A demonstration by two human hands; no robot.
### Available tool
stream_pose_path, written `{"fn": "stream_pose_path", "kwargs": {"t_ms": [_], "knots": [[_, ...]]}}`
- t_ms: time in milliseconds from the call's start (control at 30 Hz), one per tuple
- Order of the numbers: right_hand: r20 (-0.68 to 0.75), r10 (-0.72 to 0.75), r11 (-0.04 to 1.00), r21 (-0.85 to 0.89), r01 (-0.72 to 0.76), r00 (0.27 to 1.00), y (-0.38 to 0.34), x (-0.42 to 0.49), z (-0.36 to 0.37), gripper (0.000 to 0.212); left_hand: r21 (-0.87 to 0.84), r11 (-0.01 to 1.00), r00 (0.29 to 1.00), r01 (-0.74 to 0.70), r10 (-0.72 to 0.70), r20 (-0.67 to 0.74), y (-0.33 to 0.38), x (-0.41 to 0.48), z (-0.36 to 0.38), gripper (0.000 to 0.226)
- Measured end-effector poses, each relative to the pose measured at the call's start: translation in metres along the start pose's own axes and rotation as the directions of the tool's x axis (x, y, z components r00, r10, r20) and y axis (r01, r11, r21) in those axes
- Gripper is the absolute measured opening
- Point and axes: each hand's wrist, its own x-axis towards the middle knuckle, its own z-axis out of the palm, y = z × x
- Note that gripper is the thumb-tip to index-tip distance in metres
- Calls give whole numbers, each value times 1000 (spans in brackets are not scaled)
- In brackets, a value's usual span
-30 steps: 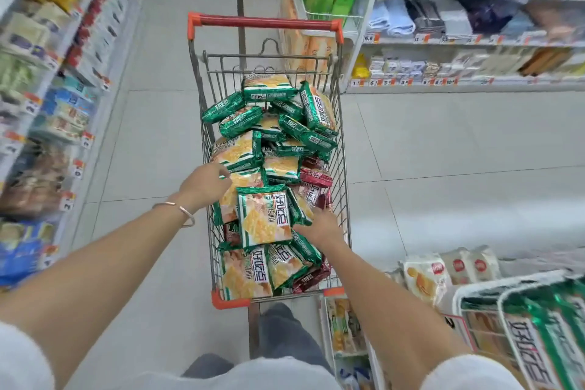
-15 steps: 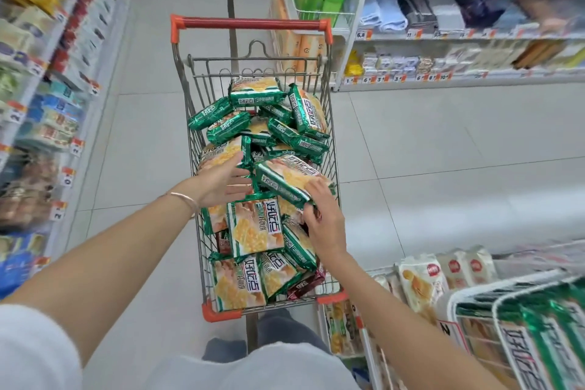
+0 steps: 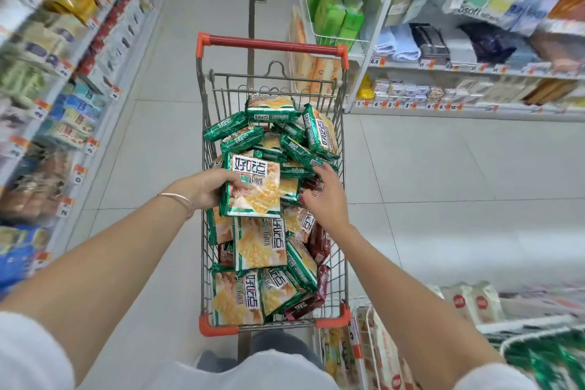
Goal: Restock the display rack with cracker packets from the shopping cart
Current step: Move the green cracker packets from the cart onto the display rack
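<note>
A wire shopping cart (image 3: pixel 202 98) with a red handle stands in the aisle in front of me, heaped with several green cracker packets and a few dark red ones. My left hand (image 3: pixel 209 187) grips the left edge of one green cracker packet (image 3: pixel 254 188), lifted face-up above the heap. My right hand (image 3: pixel 327 196) hovers over the heap just right of that packet, fingers spread and relaxed, holding nothing. At the lower right, a white wire display rack (image 3: pixel 525 331) holds green cracker packets, blurred.
Stocked shelves (image 3: pixel 63 79) line the left side of the aisle. More shelving (image 3: pixel 459 70) with towels and small goods stands at the right rear. White snack bags (image 3: pixel 471 301) lie on a low shelf at the lower right. Tiled floor opens to the right of the cart.
My left hand has taken a green packet and raised it face-up over the heap. My right hand let go of the packet it was lifting and moved right, now open.
</note>
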Motion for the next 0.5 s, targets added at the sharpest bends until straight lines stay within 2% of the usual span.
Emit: {"fn": "stream_pose_path", "kwargs": {"t_ms": [100, 167, 233, 300, 367, 433, 500], "knots": [[-118, 98, 991, 99, -86, 988, -18, 57, -7, 63, -65, 997, 998, -32, 28, -62, -1, 3, -6, 16], [-167, 218, 967, 172, -189, 962, -26, 94, -12, 68, -126, 991, 995, -41, 29, -96, -4, 6, -9, 24], [-89, 299, 952, 103, -290, 950, -24, 127, -10, 84, -179, 983, 995, -33, 14, -104, -8, 8, -11, 27], [59, 335, 942, -33, -334, 940, -20, 142, -7, 94, -207, 978, 995, -21, 0, -101, -13, 7, -13, 24], [140, 274, 961, -78, -265, 952, -13, 141, -8, 77, -212, 977, 994, -10, -14, -112, -16, 4, -13, 21], [78, 187, 972, -159, -173, 979, -10, 139, -16, 56, -240, 970, 992, -24, -7, -127, -18, -1, -12, 20], [-3, 127, 956, -266, -123, 992, -17, 136, -30, 46, -264, 963, 988, -59, 18, -153, -14, -5, -10, 25]]}}
